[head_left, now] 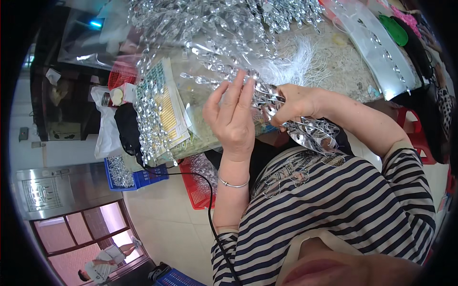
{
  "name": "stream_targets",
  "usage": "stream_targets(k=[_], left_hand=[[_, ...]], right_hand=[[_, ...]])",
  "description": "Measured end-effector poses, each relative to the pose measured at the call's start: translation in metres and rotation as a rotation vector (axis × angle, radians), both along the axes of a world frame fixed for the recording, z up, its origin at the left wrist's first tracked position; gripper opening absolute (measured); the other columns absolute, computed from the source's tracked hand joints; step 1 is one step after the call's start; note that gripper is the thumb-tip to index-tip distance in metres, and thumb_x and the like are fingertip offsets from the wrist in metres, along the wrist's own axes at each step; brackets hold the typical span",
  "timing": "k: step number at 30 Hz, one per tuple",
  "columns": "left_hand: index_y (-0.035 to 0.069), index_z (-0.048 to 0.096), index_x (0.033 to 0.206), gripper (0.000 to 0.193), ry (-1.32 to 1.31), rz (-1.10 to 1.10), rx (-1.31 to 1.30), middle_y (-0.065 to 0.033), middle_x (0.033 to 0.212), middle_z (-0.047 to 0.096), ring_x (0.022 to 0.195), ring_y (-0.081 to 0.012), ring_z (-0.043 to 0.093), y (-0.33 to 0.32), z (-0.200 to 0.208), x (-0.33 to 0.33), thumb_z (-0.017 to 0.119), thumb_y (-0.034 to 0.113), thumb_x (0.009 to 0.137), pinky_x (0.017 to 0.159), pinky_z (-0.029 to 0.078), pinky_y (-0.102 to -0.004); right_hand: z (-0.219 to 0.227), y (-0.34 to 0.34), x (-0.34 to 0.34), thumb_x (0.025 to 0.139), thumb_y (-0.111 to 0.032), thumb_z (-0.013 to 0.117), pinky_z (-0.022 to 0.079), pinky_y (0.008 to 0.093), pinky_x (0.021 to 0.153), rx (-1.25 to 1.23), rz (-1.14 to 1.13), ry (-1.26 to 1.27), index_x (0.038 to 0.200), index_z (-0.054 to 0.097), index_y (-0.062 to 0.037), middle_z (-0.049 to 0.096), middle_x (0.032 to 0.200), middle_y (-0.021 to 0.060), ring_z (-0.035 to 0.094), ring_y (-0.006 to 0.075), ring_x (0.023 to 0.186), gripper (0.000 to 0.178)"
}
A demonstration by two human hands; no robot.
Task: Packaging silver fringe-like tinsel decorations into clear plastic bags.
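Note:
My right hand (pixel 298 102) is closed around a bundle of shiny silver twisted strands (pixel 310 133), whose lower part hangs down in front of my shirt. Beside it, my left hand (pixel 231 117) is raised with its back showing and its fingers stretched out along the upper strands; its thumb is hidden. Thinner silver strands (pixel 205 78) fan out from the bundle toward the table, past my left fingertips. Just beyond both hands lies a bunch of fine white threads (pixel 296 62).
A large heap of silver strands (pixel 191 24) covers the far part of the table (pixel 346 66). More strands hang over printed sheets (pixel 174 105) at the left edge. Blue (pixel 148 178) and red baskets (pixel 195 190) stand below. A black cable (pixel 210 205) runs beside my left forearm. Another person (pixel 107 262) appears lower left.

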State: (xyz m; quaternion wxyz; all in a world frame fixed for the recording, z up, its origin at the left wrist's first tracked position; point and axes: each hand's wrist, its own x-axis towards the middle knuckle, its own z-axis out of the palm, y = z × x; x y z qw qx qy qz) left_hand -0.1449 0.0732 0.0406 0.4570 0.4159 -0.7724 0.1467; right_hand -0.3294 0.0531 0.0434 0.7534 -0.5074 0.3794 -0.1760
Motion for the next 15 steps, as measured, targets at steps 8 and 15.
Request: stream_targets(k=[8, 15], left_hand=[[0.005, 0.072, 0.107, 0.037, 0.020, 0.085, -0.063, -0.0087, 0.109, 0.068, 0.101, -0.0274, 0.058, -0.007, 0.026, 0.025, 0.057, -0.008, 0.076, 0.093, 0.043, -0.0389], [0.006, 0.074, 0.106, 0.036, 0.065, 0.057, -0.014, -0.0066, 0.109, 0.070, 0.088, -0.0219, 0.059, -0.004, 0.014, 0.022, 0.066, -0.002, 0.071, 0.082, 0.044, -0.0347]], right_hand=[[0.000, -0.001, 0.020, 0.068, -0.009, 0.074, 0.048, 0.0268, 0.056, -0.036, 0.065, -0.013, 0.083, 0.065, 0.0004, 0.065, 0.072, 0.0069, 0.061, 0.0137, 0.061, 0.020], [0.007, -0.004, 0.019, 0.069, -0.009, 0.074, 0.047, 0.0251, 0.054, -0.016, -0.012, -0.024, 0.086, 0.066, 0.0005, 0.065, 0.071, 0.0071, 0.062, 0.0120, 0.062, 0.021]])
